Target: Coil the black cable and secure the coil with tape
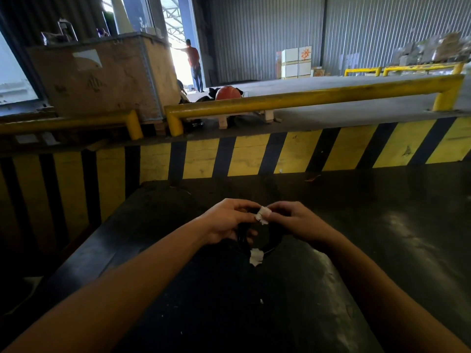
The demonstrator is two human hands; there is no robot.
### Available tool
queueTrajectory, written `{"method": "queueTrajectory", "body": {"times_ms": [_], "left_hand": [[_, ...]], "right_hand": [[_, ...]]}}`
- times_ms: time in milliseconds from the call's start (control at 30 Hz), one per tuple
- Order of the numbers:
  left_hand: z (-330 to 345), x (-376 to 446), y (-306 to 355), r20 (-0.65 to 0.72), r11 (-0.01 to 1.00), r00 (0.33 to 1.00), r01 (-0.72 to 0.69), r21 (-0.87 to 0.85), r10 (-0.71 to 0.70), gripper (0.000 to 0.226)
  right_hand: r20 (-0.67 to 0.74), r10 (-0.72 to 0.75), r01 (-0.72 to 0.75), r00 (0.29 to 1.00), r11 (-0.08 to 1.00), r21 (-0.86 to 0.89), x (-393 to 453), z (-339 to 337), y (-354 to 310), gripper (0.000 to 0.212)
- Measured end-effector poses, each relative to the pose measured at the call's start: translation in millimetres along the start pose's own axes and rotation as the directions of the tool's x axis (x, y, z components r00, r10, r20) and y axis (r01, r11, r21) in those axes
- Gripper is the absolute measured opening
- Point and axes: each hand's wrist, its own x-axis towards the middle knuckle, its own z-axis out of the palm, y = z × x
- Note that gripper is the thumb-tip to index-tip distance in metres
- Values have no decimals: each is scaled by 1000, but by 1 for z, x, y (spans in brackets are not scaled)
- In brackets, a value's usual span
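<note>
A small coil of black cable hangs between my hands above a dark surface. My left hand grips the coil's left side, fingers closed around the strands. My right hand pinches the coil's top, where a strip of white tape is wrapped around the cable. A second piece of white tape sits on the bottom of the coil, its edges ragged. Part of the coil is hidden behind my fingers and blends into the dark background.
The dark glossy work surface spreads below my arms. Beyond it stands a yellow-and-black striped wall topped by a yellow rail. A large grey crate is at back left. A person stands in the far doorway.
</note>
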Motion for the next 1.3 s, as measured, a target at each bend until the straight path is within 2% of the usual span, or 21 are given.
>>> {"method": "queueTrajectory", "body": {"times_ms": [67, 167, 233, 300, 367, 467, 633, 833, 1100, 1133, 1200, 1267, 1300], "left_hand": [[-1, 4, -10, 12, 1000, 1000, 13, -10, -13, 33], [-4, 12, -40, -44, 996, 995, 86, -31, -87, 39], [-5, 19, -74, -47, 976, 977, 207, -65, -210, 42], [-3, 25, -111, -8, 923, 937, 343, -172, -349, 53], [5, 29, -142, 19, 857, 901, 419, -301, -434, 51], [21, 35, -179, -28, 798, 866, 446, -404, -499, 47], [36, 39, -219, -95, 771, 809, 509, -384, -581, 47], [49, 47, -232, -108, 768, 791, 538, -349, -603, 53], [50, 47, -241, -120, 784, 794, 542, -303, -596, 72], [49, 45, -238, -124, 802, 805, 538, -261, -581, 72], [44, 39, -233, -162, 855, 841, 517, -43, -517, 67], [39, 27, -234, -166, 874, 895, 443, 200, -415, 59], [37, 16, -238, -172, 879, 917, 396, 266, -361, 53]], "right_hand": [[32, 21, -22, 999, 1000, 22, -4, 8, 8, 25], [-127, 81, -67, 989, 992, 107, -6, 23, 25, 16], [-194, 226, -160, 955, 939, 304, -6, 33, 45, 15], [-204, 397, -265, 895, 841, 472, -4, 48, 73, 20], [-192, 530, -363, 826, 761, 538, 0, 69, 108, 24], [-148, 647, -492, 748, 690, 532, -1, 101, 152, 23], [-53, 747, -677, 663, 629, 382, -13, 126, 195, 18], [-81, 728, -723, 681, 685, 90, -17, 131, 210, 31], [-68, 690, -690, 720, 704, -168, -19, 125, 196, 40], [-86, 670, -672, 738, 714, -197, -17, 122, 193, 47], [-133, 621, -635, 773, 752, -177, -11, 104, 172, 60], [-182, 495, -512, 849, 857, -55, -3, 73, 133, 55], [-218, 393, -398, 894, 917, 19, -2, 54, 105, 47]]}}
